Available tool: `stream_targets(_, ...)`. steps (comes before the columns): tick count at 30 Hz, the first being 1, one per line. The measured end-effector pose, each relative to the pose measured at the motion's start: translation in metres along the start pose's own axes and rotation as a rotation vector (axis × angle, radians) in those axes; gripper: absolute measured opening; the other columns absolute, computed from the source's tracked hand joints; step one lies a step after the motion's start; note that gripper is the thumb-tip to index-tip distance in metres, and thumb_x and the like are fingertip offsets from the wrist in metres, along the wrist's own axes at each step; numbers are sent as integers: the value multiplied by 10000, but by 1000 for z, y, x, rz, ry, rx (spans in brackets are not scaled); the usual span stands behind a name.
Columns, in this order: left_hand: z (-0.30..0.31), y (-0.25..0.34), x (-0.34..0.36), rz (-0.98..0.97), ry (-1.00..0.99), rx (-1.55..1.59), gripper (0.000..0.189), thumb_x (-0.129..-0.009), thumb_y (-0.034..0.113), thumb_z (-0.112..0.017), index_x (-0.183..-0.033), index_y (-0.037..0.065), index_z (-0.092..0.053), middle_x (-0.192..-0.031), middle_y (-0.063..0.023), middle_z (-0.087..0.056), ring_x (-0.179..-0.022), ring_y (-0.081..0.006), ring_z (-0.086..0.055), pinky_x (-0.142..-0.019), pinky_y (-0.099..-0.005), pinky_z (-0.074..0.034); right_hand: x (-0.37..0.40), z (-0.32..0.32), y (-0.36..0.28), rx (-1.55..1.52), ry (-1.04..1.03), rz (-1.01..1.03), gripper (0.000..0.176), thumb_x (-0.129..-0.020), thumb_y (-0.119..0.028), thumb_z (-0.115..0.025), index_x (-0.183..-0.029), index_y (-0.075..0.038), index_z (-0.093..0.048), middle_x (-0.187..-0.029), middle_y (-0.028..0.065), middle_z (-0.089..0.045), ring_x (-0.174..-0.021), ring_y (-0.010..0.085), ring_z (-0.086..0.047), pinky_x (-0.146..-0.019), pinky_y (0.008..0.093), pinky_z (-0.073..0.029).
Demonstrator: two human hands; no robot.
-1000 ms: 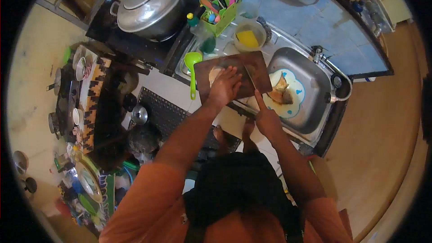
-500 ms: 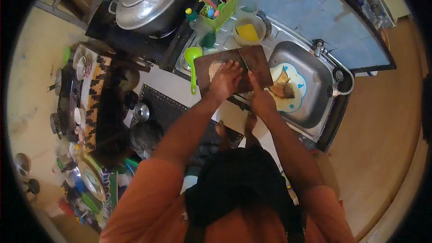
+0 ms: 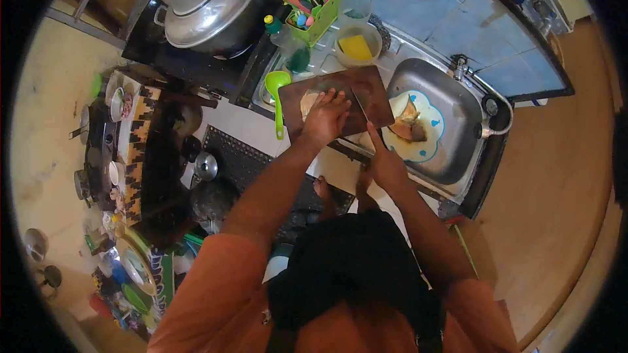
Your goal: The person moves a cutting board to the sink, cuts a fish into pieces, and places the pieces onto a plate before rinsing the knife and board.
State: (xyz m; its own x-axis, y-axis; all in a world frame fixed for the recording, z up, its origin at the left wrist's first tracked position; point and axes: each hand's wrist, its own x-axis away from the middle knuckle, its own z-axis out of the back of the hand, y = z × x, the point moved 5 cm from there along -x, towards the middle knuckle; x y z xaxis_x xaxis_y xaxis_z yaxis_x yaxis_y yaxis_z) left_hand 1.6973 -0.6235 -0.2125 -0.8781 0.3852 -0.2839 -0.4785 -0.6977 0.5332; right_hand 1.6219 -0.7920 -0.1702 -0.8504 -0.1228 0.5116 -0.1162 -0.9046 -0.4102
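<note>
A dark brown cutting board lies across the counter at the left edge of the sink. On it, a pale flat piece of food pokes out from beneath my left hand, whose fingers curl over it and hold it down. Its exact kind is hard to make out. My right hand is closed round the handle of a knife, with the blade slanting over the board to the right of my left fingers. Whether the blade touches the food cannot be seen.
In the sink, a white-and-blue plate carries brownish food pieces. A green ladle lies left of the board. Behind stand a bowl with a yellow sponge, a soap bottle, a green utensil holder and a large pot.
My right hand has drawn back toward my body, pulling the knife with it. My left hand stays in place on the food.
</note>
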Motion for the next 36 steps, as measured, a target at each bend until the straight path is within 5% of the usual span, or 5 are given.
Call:
stream_targets(14,-1,1,-1,-21,-62,-91,292,-891,174,-574,-1160,96,-655,-1312,-171,-569,-1264,-381,-483,-1080,-519,-337,-30,-4,-10,-15,141,29,846,-859,-77,-489,-1523,-379,-61,-807,272,-662,-707,421,-667,-666,534,-519)
stream_targets(20,-4,-2,0,-39,-107,-92,315,-894,193,-571,-1183,93,-644,-1312,-170,-570,-1278,-383,-474,-1091,-511,-323,17,-1,6,-101,-102,-30,842,-858,-66,-481,-1524,-375,-68,-819,268,-664,-721,413,-671,-670,525,-523)
stream_targets(26,-5,-1,-2,-40,-120,-110,311,-892,193,-565,-1174,98,-654,-1321,-179,-562,-1274,-402,-471,-1091,-528,-315,-21,-5,-5,-184,242,128,866,-826,-38,-520,-1522,-352,-113,-822,290,-645,-735,443,-651,-690,543,-501)
stream_targets(28,-3,0,-1,-52,-123,-92,312,-894,188,-560,-1178,101,-655,-1325,-179,-559,-1274,-401,-471,-1093,-526,-313,17,2,4,-171,-45,17,866,-822,-36,-523,-1522,-343,-116,-852,291,-647,-761,451,-649,-695,539,-505)
stream_targets(36,-5,-3,-4,-57,-122,-88,315,-929,206,-550,-1206,92,-645,-1327,-181,-556,-1302,-406,-442,-1100,-528,-298,-12,-1,1,-133,81,56,881,-818,-38,-522,-1528,-343,-98,-862,267,-660,-770,415,-670,-687,518,-522)
